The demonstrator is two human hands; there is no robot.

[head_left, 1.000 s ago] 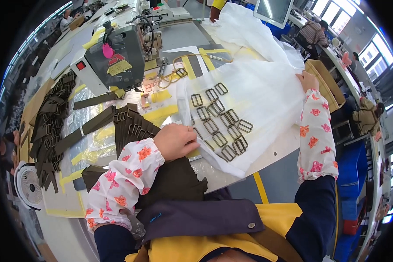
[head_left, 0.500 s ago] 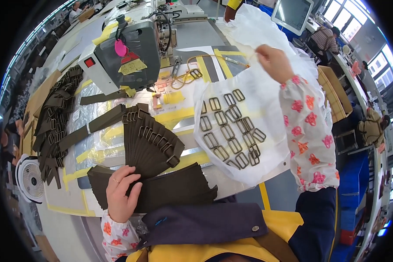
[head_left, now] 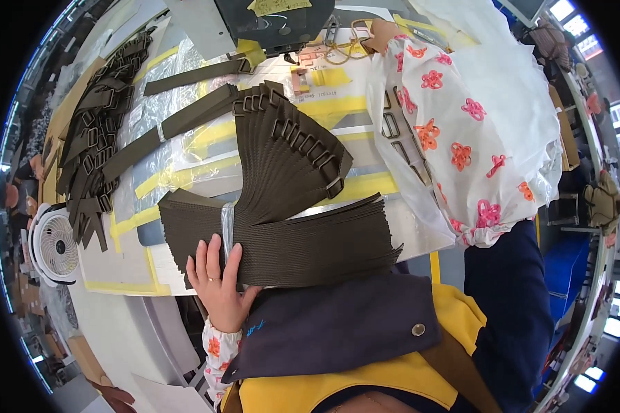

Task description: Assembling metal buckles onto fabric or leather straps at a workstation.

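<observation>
A stack of dark olive woven webbing strips (head_left: 303,241) lies at the near edge of the worktable (head_left: 117,272). On it, fanning away behind, rest dark olive straps with metal buckles (head_left: 293,162). A heap of buckled straps (head_left: 93,151) lies far left, with a small white round fan (head_left: 54,244) before it. A clear plastic bag of metal buckles (head_left: 399,148) lies right.
</observation>
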